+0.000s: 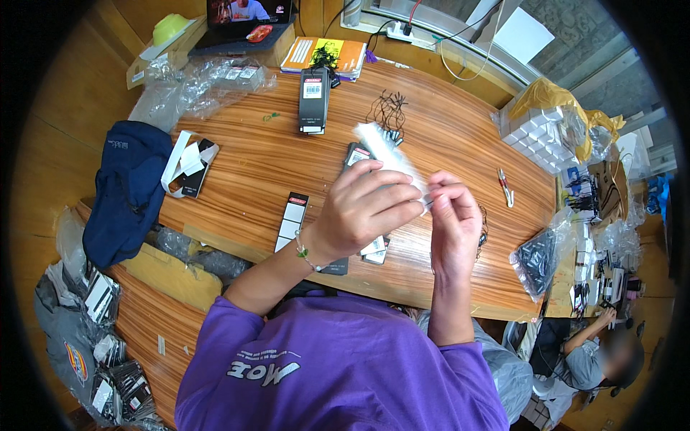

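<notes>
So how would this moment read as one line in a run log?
left hand: holds clear plastic sleeve | right hand: pinches its lower end | wooden table: black packets

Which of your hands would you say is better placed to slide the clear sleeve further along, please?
Probably the right hand: its fingertips pinch the near end of the clear sleeve, so it can pull. The left hand wraps the middle, steadying the sleeve above the wooden table.
</notes>
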`<state>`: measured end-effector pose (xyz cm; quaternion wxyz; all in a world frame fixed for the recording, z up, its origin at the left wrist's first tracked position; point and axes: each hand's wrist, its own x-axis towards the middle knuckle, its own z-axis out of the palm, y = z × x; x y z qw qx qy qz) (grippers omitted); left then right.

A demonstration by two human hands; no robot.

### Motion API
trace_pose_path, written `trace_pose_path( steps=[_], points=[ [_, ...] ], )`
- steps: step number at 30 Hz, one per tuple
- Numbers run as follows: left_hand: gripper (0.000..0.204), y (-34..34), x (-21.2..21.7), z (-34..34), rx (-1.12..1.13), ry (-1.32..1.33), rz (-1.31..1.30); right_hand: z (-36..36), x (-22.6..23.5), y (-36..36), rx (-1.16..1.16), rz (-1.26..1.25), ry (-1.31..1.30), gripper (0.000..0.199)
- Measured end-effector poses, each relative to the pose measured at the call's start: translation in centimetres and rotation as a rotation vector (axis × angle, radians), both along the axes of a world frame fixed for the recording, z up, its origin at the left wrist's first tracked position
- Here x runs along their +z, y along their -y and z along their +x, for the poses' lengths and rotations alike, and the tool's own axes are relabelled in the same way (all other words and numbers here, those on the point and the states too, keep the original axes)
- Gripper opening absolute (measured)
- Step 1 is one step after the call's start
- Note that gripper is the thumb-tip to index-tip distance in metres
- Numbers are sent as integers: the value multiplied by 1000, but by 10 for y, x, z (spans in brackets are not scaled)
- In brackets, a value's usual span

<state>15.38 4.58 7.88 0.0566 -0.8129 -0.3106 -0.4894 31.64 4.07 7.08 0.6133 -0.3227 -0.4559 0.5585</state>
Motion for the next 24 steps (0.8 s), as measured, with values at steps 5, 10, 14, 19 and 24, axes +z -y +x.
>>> trace_pose_path(
  steps=[5,10,14,19,24],
  points=[
    [11,-1,0,-13,40,-10,-41,20,14,-15,-76,121,-173,7],
    [15,-6,-17,-10,-126,272,-220,20,19,-24,13,166,-418,10],
    [10,-7,-14,-10,-289,360,-521,13,15,-26,200,160,-593,10],
    [31,-9,-33,-14,-540,632,-944,5,15,-23,303,156,-651,11],
    [54,-10,-24,-25,-844,650,-1265,6,16,-22,285,152,-643,11]
  ],
)
